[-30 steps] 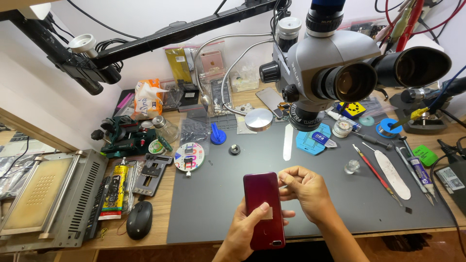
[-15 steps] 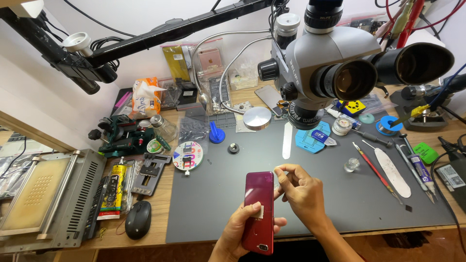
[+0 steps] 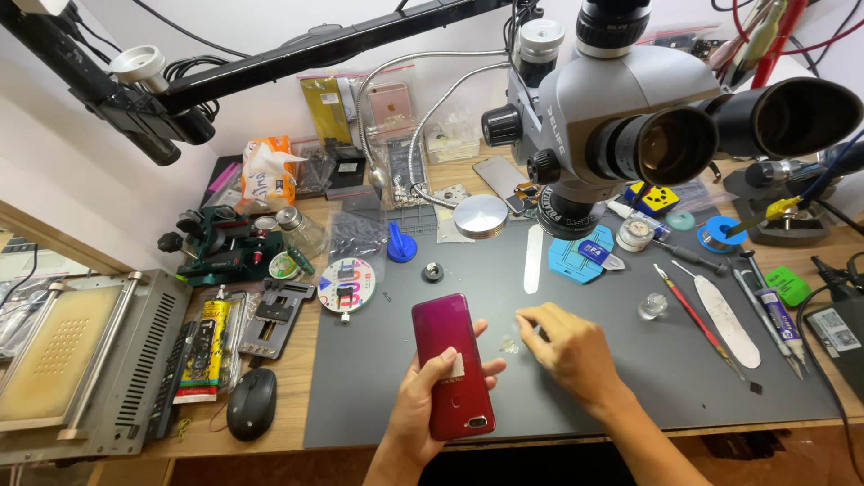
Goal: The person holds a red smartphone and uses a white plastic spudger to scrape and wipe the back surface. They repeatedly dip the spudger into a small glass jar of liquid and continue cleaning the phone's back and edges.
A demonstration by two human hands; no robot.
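Note:
My left hand (image 3: pixel 430 405) grips a red phone (image 3: pixel 453 364), back side up, over the near part of the grey work mat (image 3: pixel 630 378). The thumb lies across the phone's back next to a small white patch. Just to the right of the phone my right hand (image 3: pixel 572 351) rests on the mat, its fingertips pinched together by a small clear scrap (image 3: pixel 509 345). Whether the fingers hold anything is too small to tell.
A large grey microscope (image 3: pixel 621 108) hangs over the back of the mat. To the right lie a red-handled tool (image 3: pixel 689 310), a flat metal spudger (image 3: pixel 725 319) and glue tubes (image 3: pixel 774 317). On the left are a black mouse (image 3: pixel 251 403), a metal jig (image 3: pixel 280 310) and a heating plate (image 3: pixel 79 360).
My right hand has come away from the phone's upper edge and dropped to the mat on its right. The phone has tilted a little more upright in my left hand.

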